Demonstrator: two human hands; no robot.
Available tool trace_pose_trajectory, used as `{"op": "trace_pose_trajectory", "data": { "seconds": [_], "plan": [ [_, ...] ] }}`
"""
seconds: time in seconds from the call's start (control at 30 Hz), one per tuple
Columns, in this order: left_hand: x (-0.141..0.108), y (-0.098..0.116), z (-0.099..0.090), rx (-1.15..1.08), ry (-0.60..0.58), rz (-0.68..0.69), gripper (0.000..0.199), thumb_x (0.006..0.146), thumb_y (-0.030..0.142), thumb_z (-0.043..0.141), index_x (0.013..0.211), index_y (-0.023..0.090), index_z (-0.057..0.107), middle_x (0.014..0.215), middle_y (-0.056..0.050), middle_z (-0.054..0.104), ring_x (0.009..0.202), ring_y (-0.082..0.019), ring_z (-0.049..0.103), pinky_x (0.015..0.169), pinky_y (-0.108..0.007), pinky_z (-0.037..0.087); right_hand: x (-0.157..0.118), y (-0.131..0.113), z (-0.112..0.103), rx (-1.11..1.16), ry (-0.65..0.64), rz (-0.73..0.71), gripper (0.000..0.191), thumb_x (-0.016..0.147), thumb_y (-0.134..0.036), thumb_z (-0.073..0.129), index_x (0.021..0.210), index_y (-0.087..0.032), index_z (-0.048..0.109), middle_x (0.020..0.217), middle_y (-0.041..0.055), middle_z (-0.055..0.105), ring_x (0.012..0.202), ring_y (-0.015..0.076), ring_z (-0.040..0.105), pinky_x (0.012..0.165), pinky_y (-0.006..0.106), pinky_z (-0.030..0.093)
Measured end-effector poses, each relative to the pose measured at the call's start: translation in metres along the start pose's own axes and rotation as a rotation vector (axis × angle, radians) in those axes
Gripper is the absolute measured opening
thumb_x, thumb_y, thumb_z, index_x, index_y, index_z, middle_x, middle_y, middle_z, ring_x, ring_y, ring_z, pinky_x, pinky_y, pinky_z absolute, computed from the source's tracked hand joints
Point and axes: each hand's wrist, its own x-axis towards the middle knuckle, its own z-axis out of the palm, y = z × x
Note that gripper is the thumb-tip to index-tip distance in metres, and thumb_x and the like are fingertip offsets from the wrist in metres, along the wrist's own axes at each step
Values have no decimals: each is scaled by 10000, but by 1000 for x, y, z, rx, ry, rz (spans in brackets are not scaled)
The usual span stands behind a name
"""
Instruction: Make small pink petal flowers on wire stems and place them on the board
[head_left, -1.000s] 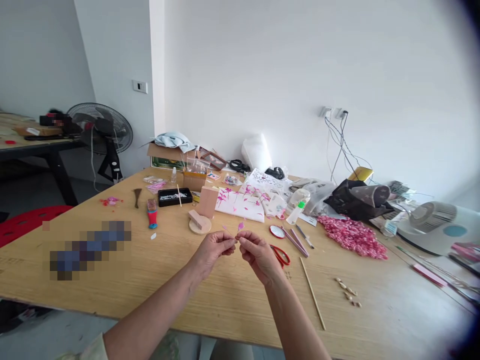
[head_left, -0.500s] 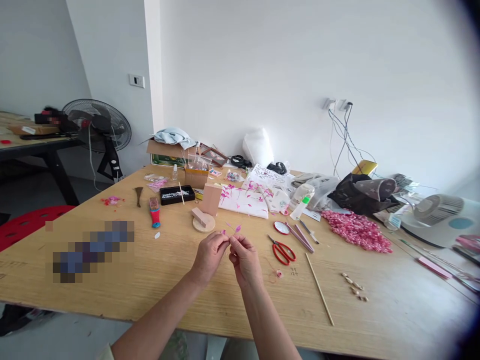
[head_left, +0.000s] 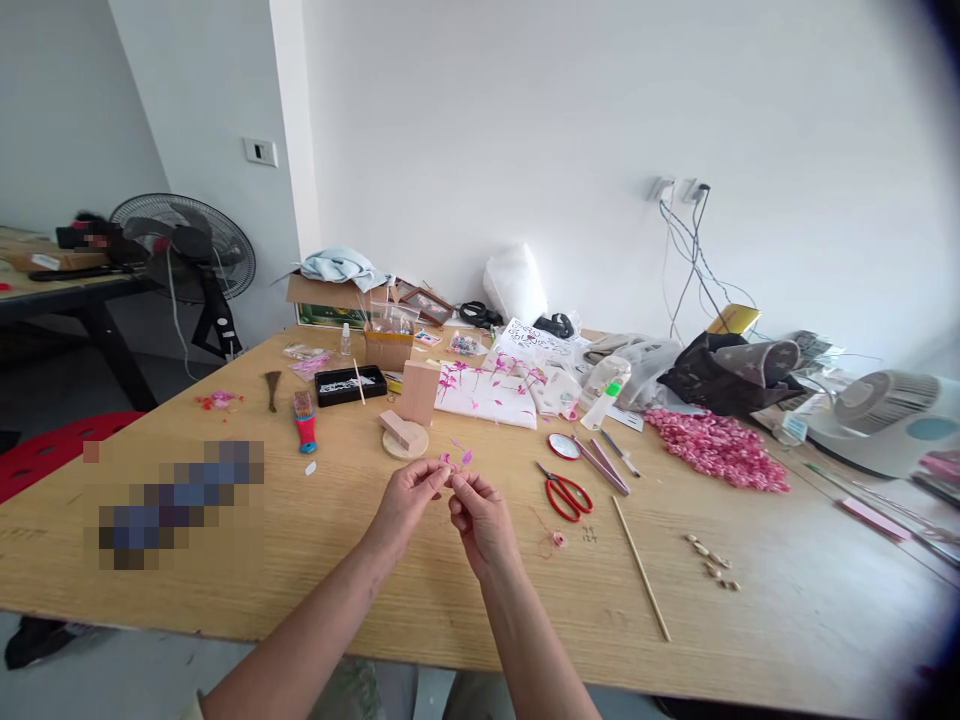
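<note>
My left hand and my right hand meet above the middle of the wooden table, thumbs and fingertips pinched together. Between them is a small pink artificial flower sprig, its petal-like tips rising over the fingers; the stem is mostly hidden. Just beyond lie a round wooden disc with a small wood block on it, and an upright wood block behind. To the right of my hands rest red-handled scissors and a small spool of pink thread.
A white pad with pink flower sprigs lies further back. Rightward are tweezers, a wooden stick, a pink bead-like heap and a small white fan. Leftward are a brush and a black tray.
Both hands have shifted slightly left in view and stay pinched together, with the sprig's pink tips turned a little. The camera view has tilted slightly. Objects on the table stay put.
</note>
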Motion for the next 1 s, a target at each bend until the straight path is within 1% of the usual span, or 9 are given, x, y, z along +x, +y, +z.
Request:
{"op": "trace_pose_trajectory", "data": {
  "seconds": [0.1, 0.17, 0.27, 0.37, 0.5, 0.6, 0.77, 0.87, 1.0],
  "plan": [
    [1, -2, 3, -27, -28, -34, 222, 700, 330, 555, 756, 134, 644, 773, -48, 641, 716, -150, 532, 637, -239, 390, 0, 4, -1, -11, -22, -2, 180, 617, -275, 674, 630, -137, 558, 521, -50, 456, 409, 14, 338, 350, 149, 165],
    [1, -5, 5, -60, -10, -50, 195, 678, 303, 580, 742, 130, 645, 739, -42, 638, 689, -143, 527, 630, -239, 391, 0, 8, -2, -48, -22, -9, 183, 627, -280, 664, 622, -132, 555, 517, -48, 467, 402, 12, 334, 353, 149, 170],
    [-1, -11, 6, -133, 38, -85, 175, 639, 277, 620, 719, 122, 640, 693, -35, 625, 647, -135, 524, 611, -240, 402, -1, 13, -2, -123, 27, -35, 190, 636, -292, 645, 617, -129, 548, 489, -51, 469, 383, 14, 325, 355, 154, 180],
    [-3, -15, 6, -225, 54, -120, 169, 626, 261, 637, 720, 121, 632, 707, -36, 623, 654, -137, 533, 591, -234, 415, 0, 20, -1, -187, 70, -62, 184, 645, -296, 623, 619, -133, 541, 462, -60, 457, 368, 19, 320, 354, 161, 185],
    [-5, -20, 4, -326, 45, -150, 154, 628, 256, 644, 687, 117, 614, 639, -16, 594, 583, -118, 521, 507, -213, 407, 1, 29, 0, -199, 96, -97, 172, 648, -291, 610, 626, -140, 530, 462, -67, 450, 373, 24, 329, 360, 162, 197],
    [-7, -24, 1, -390, 37, -180, 169, 622, 268, 651, 663, 111, 603, 599, -9, 573, 530, -106, 504, 442, -200, 382, 0, 35, 3, -186, 93, -87, 173, 653, -294, 601, 625, -142, 523, 458, -69, 446, 371, 25, 324, 362, 163, 200],
    [-8, -30, -4, -401, 107, -204, 164, 608, 259, 669, 645, 116, 597, 578, 10, 563, 524, -86, 494, 439, -177, 376, -3, 43, 5, -182, 77, -17, 178, 656, -298, 588, 607, -146, 508, 440, -65, 447, 353, 27, 306, 350, 171, 176],
    [-9, -30, -4, -393, 112, -198, 157, 619, 260, 662, 643, 121, 594, 570, 16, 560, 518, -82, 494, 440, -173, 378, -4, 43, 4, -172, 64, -5, 179, 659, -299, 589, 611, -151, 501, 430, -70, 436, 358, 31, 312, 356, 173, 184],
    [-9, -28, 0, -402, 112, -196, 171, 618, 281, 660, 644, 132, 583, 545, 27, 540, 468, -82, 473, 384, -174, 347, -6, 41, 4, -185, 72, -8, 180, 662, -305, 590, 625, -153, 502, 427, -77, 419, 361, 33, 315, 360, 174, 186]
  ]
}}
